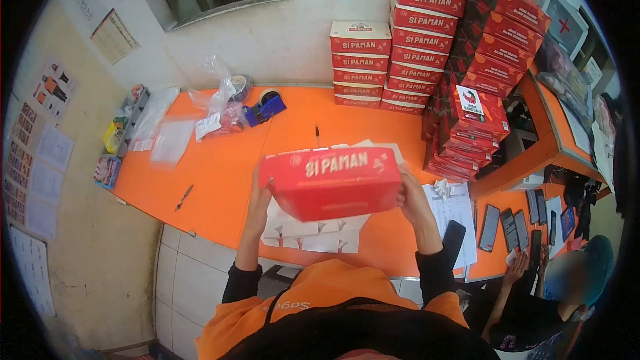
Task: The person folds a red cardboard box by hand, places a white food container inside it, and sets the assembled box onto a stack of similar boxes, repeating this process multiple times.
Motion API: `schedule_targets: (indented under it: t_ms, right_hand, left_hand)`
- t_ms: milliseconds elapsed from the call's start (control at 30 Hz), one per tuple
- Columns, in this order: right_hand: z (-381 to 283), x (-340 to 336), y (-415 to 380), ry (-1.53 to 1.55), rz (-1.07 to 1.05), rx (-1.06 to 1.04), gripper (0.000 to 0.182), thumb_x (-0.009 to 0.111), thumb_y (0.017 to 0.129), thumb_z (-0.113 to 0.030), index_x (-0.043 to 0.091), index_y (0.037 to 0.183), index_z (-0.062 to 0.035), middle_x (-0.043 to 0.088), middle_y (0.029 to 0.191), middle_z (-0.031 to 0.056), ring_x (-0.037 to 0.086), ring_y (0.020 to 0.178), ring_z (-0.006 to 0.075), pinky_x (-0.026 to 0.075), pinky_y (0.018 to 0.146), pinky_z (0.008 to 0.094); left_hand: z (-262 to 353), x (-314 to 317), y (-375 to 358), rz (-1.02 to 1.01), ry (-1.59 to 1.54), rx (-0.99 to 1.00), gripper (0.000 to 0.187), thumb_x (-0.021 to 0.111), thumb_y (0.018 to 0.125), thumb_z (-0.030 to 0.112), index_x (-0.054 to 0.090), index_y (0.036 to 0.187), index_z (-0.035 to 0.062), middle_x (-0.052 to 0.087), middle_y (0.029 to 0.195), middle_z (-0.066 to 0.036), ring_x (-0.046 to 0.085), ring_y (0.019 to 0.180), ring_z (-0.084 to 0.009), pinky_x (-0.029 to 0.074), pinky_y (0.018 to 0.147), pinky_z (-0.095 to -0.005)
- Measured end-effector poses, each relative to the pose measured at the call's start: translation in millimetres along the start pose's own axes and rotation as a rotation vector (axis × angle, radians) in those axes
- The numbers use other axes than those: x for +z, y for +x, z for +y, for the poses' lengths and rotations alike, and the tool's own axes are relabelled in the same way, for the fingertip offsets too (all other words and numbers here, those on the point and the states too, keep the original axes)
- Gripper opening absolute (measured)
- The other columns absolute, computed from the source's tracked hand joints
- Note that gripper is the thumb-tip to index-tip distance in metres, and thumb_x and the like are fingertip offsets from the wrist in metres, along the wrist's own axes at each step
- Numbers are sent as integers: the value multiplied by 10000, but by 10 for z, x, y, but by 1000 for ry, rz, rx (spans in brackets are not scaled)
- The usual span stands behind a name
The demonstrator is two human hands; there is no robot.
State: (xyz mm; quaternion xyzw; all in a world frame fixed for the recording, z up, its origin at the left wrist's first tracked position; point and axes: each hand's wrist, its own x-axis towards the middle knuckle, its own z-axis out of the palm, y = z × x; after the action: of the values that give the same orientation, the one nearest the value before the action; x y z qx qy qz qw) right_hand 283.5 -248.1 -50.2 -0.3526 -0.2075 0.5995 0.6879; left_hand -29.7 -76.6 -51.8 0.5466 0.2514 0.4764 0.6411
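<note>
A red box (327,190) lettered "SI PAMAN" is held up over the orange table (220,160), between my two hands. My left hand (261,193) grips its left end, and my right hand (411,197) grips its right end; the far fingers are partly hidden by the box. Beneath the box lie flat white cardboard pieces (312,243), mostly covered by it. A pen (317,135) lies just beyond the box.
Stacks of red boxes (420,39) stand at the back right. A blue tape dispenser (265,108) and plastic bags (223,103) lie at the back left. Phones (489,228) and papers (453,217) are on the right, near a co-worker in a teal cap (595,270).
</note>
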Motion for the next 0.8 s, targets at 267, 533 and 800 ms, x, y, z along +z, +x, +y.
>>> schedule_targets:
  t_ms: [267, 533, 800]
  right_hand:
    - [623, 56, -6, -101, 70, 241, 559, 343, 972, -457, 258, 1420, -134, 406, 1349, 119, 509, 1131, 221, 493, 836, 349]
    - [484, 835, -227, -557, -357, -34, 435, 436, 945, -413, 533, 1123, -27, 528, 1133, 80, 481, 1085, 177, 367, 956, 343]
    - [394, 1190, -474, -1030, -3, -299, 205, 703, 750, -88, 564, 882, -16, 528, 834, 86, 549, 814, 212, 439, 757, 298]
  left_hand:
    - [881, 133, -59, -303, 653, 71, 206, 607, 845, 92, 630, 1032, 10, 645, 996, -116, 551, 1038, -280, 198, 1106, -412]
    - [832, 490, -344, -801, 736, -81, 226, 529, 910, 189, 617, 836, -6, 555, 610, -94, 545, 643, -185, 432, 885, -335]
    - [717, 398, -477, -656, 262, -922, 234, 504, 941, 163, 617, 856, -23, 574, 787, 17, 512, 759, -41, 415, 746, -225]
